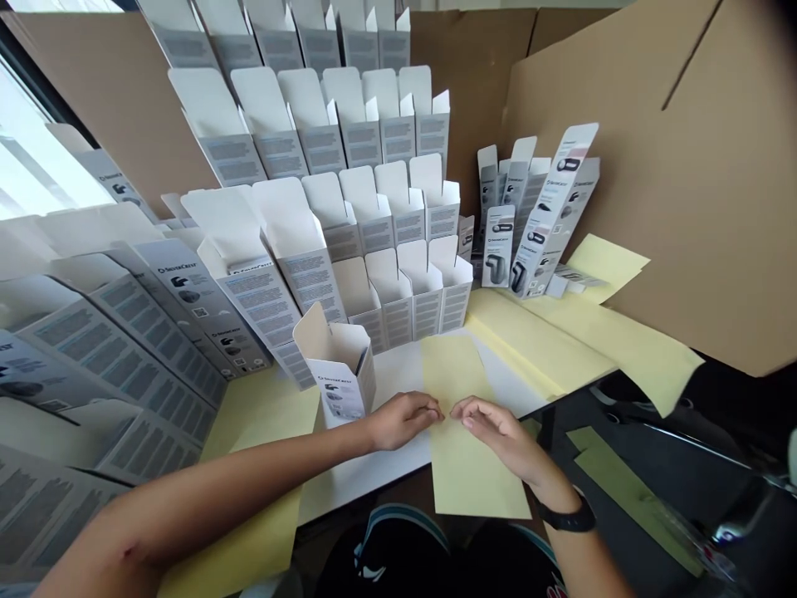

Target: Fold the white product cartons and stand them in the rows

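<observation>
A long strip of yellow paper (479, 482) lies on the white board and hangs over its front edge. Above it, my left hand (402, 419) is closed, its fingers pressed together and pointing right. Facing it across a small gap, my right hand (495, 428) has its fingers bent in toward the thumb. Whatever the fingertips pinch, if anything, is too small to make out. Left of my left hand stands an upright white SilverCrest carton (339, 386) with its top flap raised and something dark inside.
Rows of open white cartons (389, 295) rise behind, with more cartons (130, 349) at the left. At the back right stand taller cartons (548, 224) beside folded yellow paper (554, 349). Cardboard walls (653, 191) close off the back and right. The white board (367, 477) ends near my lap.
</observation>
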The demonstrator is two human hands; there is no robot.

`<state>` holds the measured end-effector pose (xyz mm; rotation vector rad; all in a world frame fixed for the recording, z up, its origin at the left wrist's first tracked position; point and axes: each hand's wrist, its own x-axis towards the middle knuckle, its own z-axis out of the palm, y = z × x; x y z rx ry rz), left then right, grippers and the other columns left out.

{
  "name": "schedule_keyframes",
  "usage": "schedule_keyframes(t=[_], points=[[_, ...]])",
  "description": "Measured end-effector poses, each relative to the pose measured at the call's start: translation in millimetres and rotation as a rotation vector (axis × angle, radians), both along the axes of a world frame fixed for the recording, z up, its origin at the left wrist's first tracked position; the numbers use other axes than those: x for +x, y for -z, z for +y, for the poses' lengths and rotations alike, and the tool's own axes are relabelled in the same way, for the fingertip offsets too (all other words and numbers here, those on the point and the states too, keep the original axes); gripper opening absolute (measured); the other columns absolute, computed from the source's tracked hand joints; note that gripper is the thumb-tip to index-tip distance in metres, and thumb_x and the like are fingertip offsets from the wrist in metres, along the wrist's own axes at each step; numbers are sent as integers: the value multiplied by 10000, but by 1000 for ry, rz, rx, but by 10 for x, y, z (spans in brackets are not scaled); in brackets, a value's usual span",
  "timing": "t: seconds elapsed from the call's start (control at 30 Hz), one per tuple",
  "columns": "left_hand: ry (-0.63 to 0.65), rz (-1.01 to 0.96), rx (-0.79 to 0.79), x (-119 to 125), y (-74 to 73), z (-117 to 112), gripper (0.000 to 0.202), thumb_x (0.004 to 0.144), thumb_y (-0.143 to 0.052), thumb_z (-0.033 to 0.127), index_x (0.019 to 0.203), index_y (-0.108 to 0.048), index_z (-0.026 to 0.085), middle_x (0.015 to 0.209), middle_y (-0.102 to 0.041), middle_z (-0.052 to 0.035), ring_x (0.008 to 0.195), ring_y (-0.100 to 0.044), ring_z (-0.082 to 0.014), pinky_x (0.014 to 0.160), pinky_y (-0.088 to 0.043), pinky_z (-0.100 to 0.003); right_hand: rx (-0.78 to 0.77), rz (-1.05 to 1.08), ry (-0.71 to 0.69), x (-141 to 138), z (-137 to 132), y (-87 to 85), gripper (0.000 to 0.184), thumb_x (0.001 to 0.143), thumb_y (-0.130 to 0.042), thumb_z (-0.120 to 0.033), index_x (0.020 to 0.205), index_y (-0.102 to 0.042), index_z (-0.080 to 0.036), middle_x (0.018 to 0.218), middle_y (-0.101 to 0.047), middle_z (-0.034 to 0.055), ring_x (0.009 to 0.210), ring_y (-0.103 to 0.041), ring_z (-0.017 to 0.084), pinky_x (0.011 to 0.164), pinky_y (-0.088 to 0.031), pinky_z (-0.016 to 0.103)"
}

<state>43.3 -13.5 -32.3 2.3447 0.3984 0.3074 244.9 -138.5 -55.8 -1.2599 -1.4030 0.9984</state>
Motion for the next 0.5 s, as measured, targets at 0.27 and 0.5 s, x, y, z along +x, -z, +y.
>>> schedule_keyframes(t=[0.27, 0.5], points=[[39, -31, 235, -68, -294, -115, 234, 913, -541, 176, 1128, -629, 200, 1092, -726, -83, 1006, -694, -224, 842, -545, -333, 16, 54, 31, -17, -4, 71, 314, 955, -556, -505, 874, -597, -204, 948, -636, 52, 928, -604, 203, 859, -475, 316], [-351, -638, 530, -777, -425, -422, 449, 772, -722, 91, 1123, -500, 261, 1025, -593, -44, 991, -605, -217, 930, -501, -414, 9, 43, 28, -16, -23, 103, 276, 966, -539, -463, 862, -576, -210, 953, -644, 52, 969, -613, 210, 899, -470, 332]])
